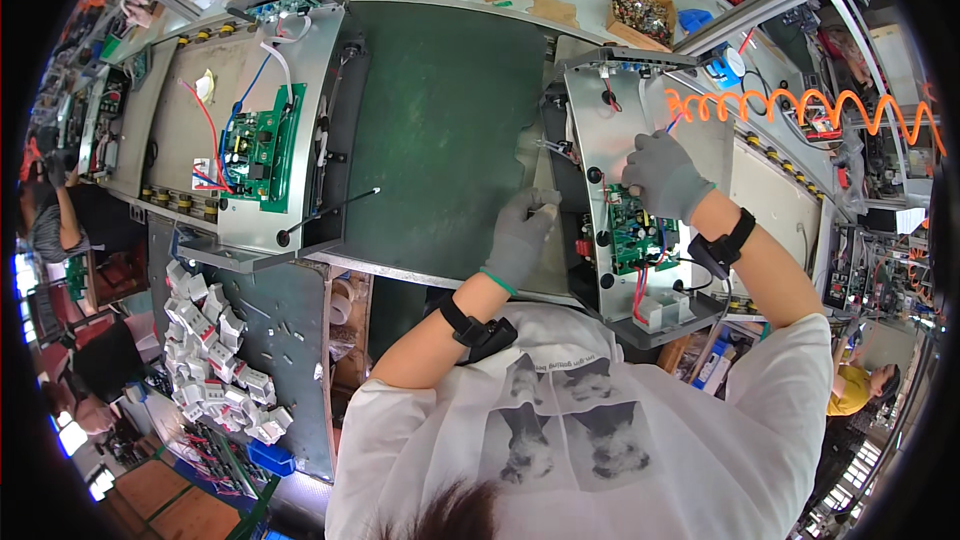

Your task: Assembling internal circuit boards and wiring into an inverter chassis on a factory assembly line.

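My left hand (pixel 520 238), in a grey glove, is beside the left edge of an open metal chassis (pixel 592 120). Its fingers are pinched together, and whatever lies between them is too small to make out. My right hand (pixel 662 175), gloved too, is curled closed above the chassis, just over a green circuit board (pixel 632 235); what it grips is hidden. Short red and blue wires (pixel 675 122) show by its knuckles. Red wires run from the board to a white block (pixel 662 310) at the chassis's near end.
A second chassis (pixel 240 225) with a green board (pixel 268 145) stands at left, a black rod jutting from it. An orange coiled hose (pixel 800 105) stretches across the right. Boxes of small parts (pixel 640 10) line the back. White switch-like blocks (pixel 205 340) are heaped at lower left.
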The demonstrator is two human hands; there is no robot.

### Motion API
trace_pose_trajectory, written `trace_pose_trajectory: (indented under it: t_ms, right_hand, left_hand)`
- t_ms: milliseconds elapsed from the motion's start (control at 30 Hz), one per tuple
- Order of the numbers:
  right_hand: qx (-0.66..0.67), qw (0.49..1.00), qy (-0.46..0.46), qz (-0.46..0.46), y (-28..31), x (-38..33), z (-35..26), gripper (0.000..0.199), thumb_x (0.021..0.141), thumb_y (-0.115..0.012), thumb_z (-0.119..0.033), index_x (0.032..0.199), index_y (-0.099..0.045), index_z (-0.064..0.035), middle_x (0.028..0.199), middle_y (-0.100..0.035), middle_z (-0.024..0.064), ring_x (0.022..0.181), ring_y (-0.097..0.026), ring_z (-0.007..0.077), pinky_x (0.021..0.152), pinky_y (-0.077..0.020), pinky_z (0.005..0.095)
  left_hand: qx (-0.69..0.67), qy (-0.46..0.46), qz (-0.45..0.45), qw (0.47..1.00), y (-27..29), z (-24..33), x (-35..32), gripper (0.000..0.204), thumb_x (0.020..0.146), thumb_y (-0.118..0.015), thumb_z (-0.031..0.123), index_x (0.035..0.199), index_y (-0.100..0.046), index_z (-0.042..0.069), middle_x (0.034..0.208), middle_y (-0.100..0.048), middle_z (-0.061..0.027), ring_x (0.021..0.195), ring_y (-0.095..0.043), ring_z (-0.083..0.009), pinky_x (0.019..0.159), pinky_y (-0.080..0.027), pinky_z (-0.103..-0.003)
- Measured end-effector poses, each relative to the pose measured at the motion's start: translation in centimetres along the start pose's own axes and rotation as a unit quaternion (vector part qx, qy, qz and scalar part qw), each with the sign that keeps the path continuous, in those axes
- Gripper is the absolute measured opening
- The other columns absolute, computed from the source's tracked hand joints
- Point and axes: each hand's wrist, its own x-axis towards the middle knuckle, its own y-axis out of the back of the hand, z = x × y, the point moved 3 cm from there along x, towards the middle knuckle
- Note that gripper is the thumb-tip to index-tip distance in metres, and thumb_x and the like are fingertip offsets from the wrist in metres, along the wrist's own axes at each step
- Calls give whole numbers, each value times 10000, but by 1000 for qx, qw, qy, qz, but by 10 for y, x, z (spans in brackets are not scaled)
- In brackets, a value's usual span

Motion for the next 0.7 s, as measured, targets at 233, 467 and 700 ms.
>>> trace_pose_trajectory:
  t_ms: [233, 467, 700]
  right_hand:
    - [-23, 998, -39, -40, 10, 12, -3, 121, 691, -625, -216, 796, -670, -176, 795, -589, -26, 871, -513, 183, 739, -390, 326]
    - [3, 997, -8, 83, -21, -5, 3, 129, 661, -640, -221, 778, -661, -172, 772, -578, -35, 879, -513, 174, 740, -390, 322]
    - [-45, 998, -16, -29, -9, 10, -6, 125, 669, -657, -238, 775, -656, -173, 770, -580, -40, 897, -515, 162, 733, -390, 328]
  left_hand:
    - [10, 17, -2, 1000, 3, -1, 4, 192, 846, -563, 108, 1012, -618, 29, 789, -592, -5, 643, -512, -58, 580, -424, -204]
    - [12, -1, -17, 1000, 4, 2, 3, 195, 843, -566, 104, 1015, -618, 29, 769, -585, -4, 643, -516, -57, 581, -426, -203]
    - [4, 10, -11, 1000, 0, 0, 8, 173, 842, -559, 92, 990, -620, 29, 723, -551, 4, 601, -484, -56, 538, -401, -209]
